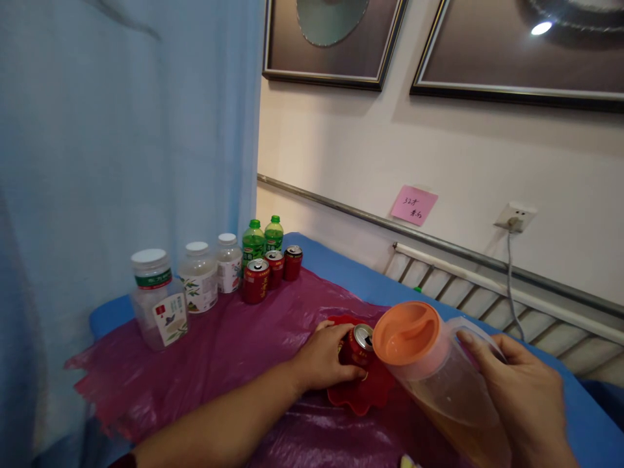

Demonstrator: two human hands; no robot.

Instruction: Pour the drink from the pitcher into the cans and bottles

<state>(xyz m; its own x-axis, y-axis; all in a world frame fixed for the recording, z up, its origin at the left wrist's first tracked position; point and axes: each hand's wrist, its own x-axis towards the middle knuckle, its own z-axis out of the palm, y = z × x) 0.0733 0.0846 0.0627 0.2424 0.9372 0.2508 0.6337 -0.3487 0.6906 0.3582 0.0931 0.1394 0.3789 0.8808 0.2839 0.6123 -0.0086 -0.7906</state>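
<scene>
Right hand [521,387] grips the tilted jug [446,387] by its handle, orange lid [408,333] just beside the can [357,349]; left hand [322,357] clasps it over the red dish [359,400]. Best to hold the can steady, lip over its opening, and tip slowly to limit spills.

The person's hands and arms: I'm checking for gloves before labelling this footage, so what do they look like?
The left hand and right hand are ungloved, with no ring or watch showing. The left forearm is bare down to a dark reddish sleeve edge; no right sleeve shows.
</scene>
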